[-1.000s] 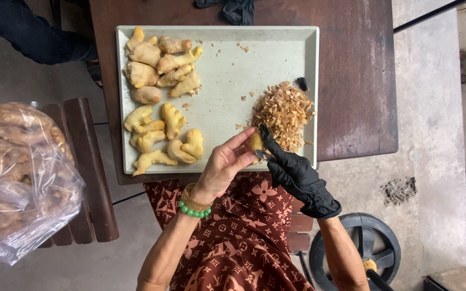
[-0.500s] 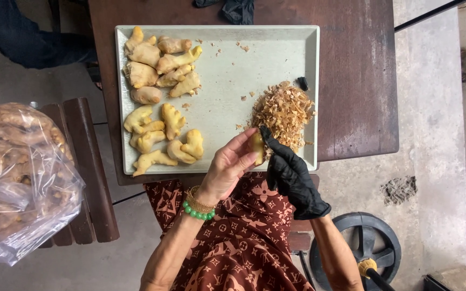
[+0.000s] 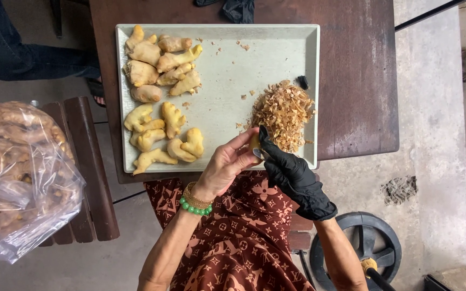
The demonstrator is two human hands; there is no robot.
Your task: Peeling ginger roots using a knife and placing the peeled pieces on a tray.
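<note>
The bare left hand (image 3: 226,167) grips a small piece of ginger (image 3: 254,143) over the near edge of the metal tray (image 3: 227,102), just beside the heap of peelings (image 3: 283,114). The right hand (image 3: 292,175) (in a black glove) is clenched around a small blade (image 3: 258,153) set against that piece. Peeled ginger pieces (image 3: 163,134) lie at the tray's left. The tray rests on a dark wooden bench (image 3: 351,75); a plastic bag of ginger (image 3: 12,178) sits well apart on the left.

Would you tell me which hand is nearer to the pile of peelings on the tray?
Right. The gloved right hand reaches the pile of peelings at its lower edge; the bare left hand sits farther left.
</note>
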